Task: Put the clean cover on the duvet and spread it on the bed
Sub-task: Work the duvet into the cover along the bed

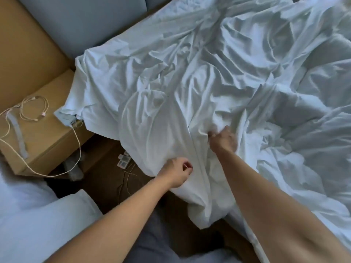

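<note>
Duvet cover (190,82) lies crumpled across the bed (81,25), one part hanging over the near edge. Left hand (178,171) and right hand (224,138) each grip its white fabric, fingers (187,166) curled tightly into the folds.

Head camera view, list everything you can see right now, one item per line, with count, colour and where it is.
duvet cover: one, white, crumpled across the bed, near edge hanging towards the floor
duvet: one, white, puffy, on the bed's right side
headboard: grey-blue padded panels, top left
bedside table: one, tan, left of the bed
cables: several, white, coiled on the table, one trailing over its edge
strap: one, grey, on the table
device: one, pale blue, at the table's edge, partly under the cover
pillow: one, white, bottom left
small items: pale, on the dark floor, too small to identify
left hand: grips the cover's hanging edge
right hand: grips a fold further in
</note>
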Motion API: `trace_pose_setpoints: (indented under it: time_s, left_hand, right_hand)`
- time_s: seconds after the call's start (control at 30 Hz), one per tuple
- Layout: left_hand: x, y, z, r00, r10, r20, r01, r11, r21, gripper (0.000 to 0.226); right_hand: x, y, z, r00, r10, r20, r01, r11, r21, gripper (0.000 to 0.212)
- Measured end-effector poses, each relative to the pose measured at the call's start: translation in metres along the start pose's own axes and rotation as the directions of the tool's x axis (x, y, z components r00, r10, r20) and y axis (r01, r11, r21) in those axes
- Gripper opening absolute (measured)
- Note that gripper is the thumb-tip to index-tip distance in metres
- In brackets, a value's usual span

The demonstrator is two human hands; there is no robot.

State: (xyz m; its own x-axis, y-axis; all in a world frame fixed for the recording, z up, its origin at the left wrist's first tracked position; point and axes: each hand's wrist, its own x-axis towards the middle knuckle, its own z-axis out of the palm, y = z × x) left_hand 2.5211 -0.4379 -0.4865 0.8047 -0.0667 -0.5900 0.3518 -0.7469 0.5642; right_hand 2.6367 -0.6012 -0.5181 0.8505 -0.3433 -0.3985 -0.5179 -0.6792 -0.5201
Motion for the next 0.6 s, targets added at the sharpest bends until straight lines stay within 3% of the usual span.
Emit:
trace_pose_setpoints:
  time_s: [0.07, 0.13, 0.2, 0.33, 0.5, 0.6]
  left_hand:
    - [0.043, -0.006, -0.050, 0.961, 0.011, -0.275, -0.005, 1.000, 0.024, 0.027]
    - [0.093, -0.011, -0.092, 0.936, -0.033, -0.351, 0.048, 0.998, 0.035, 0.047]
    - [0.142, -0.013, -0.122, 0.957, -0.090, -0.274, 0.105, 0.994, 0.040, 0.062]
    - [0.191, -0.010, -0.150, 0.987, 0.064, -0.151, -0.059, 0.998, 0.036, 0.019]
    - [0.216, 0.000, -0.190, 0.983, 0.150, 0.109, -0.165, 0.975, 0.149, 0.022]
    - [0.236, 0.020, -0.216, 0.976, 0.212, 0.060, -0.220, 0.940, 0.259, 0.025]
  right_hand:
    - [0.015, 0.002, 0.004, 0.998, -0.005, 0.057, 0.005, 1.000, -0.002, 0.031]
    - [0.025, 0.009, 0.003, 0.997, -0.012, 0.075, -0.002, 0.983, 0.181, 0.022]
    - [0.030, 0.018, -0.006, 0.998, 0.031, 0.055, -0.046, 0.954, 0.298, 0.028]
    - [0.031, 0.045, -0.036, 0.987, 0.150, 0.054, -0.159, 0.941, 0.298, 0.034]
    - [0.033, 0.061, -0.065, 0.976, 0.216, -0.036, -0.212, 0.972, 0.100, 0.032]
    - [0.040, 0.069, -0.090, 0.950, 0.260, -0.172, -0.254, 0.966, 0.052, 0.031]
